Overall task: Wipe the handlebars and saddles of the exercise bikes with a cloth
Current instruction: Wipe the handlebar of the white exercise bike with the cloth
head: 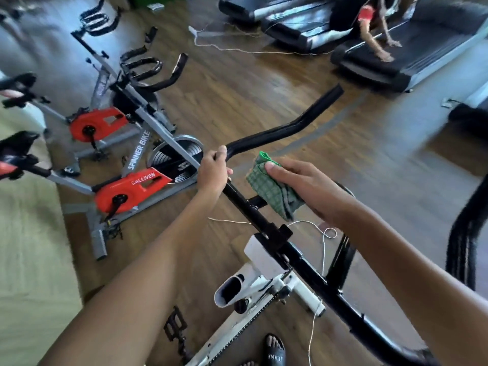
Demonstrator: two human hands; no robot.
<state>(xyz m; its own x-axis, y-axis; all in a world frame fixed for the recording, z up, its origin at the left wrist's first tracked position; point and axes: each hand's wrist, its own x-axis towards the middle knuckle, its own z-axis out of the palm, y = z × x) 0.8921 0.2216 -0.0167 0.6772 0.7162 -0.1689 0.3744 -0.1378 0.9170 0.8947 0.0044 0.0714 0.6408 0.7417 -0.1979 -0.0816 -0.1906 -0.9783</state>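
Two hands up: your left hand [214,169] curls round the black handlebar [284,129], your right hand [298,180] fingers pinch the green cloth [266,187].

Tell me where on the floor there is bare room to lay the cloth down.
Bare wood floor lies between the black handlebar and the treadmills, crossed only by a thin white cord. It is crowded on the left, among the red and grey bikes, and below, around the white bike frame.
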